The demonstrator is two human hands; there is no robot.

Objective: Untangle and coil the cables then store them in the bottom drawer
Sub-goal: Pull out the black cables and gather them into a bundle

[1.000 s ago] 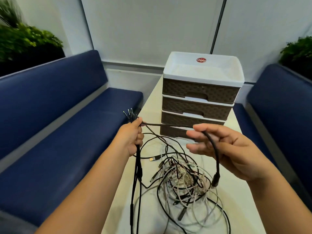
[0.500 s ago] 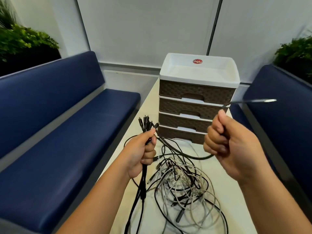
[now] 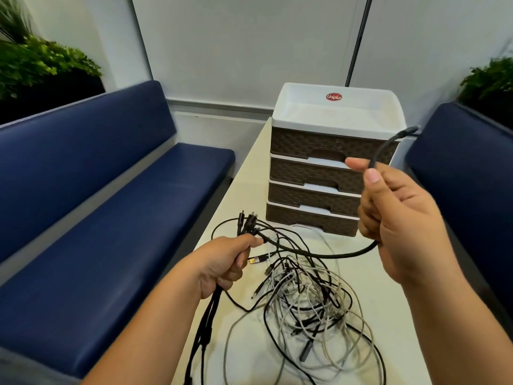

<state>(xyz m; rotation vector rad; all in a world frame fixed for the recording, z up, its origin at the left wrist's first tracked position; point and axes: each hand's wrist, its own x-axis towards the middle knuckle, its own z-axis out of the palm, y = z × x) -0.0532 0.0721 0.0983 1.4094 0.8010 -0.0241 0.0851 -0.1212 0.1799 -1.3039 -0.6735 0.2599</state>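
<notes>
A person sorts cables at a narrow cream bench between two blue upholstered seats. The left hand is clenched around a bundle of black cables, whose plug ends fan out above the fist while the cords hang down past the wrist toward the bench's near edge. The right hand, raised in front of the drawer unit, holds a thick black cable: thumb and forefinger pinch it near its free end, and the other fingers are curled around it lower down. That cable's connector tip sticks up and to the right, level with the unit's top drawer, and its length sags in an arc from the right hand across to the left fist.

On the bench below both hands lies a loose tangle of black, grey and white cables, several plugs showing among the loops, one of them a gold-tipped USB plug just beside the left hand.

At the far end of the bench stands a four-drawer plastic unit with brown woven-pattern fronts and a white tray top bearing a red oval label. All drawers appear pushed in, including the bottom drawer, which sits just beyond the tangle. Green plants stand behind both seats.
</notes>
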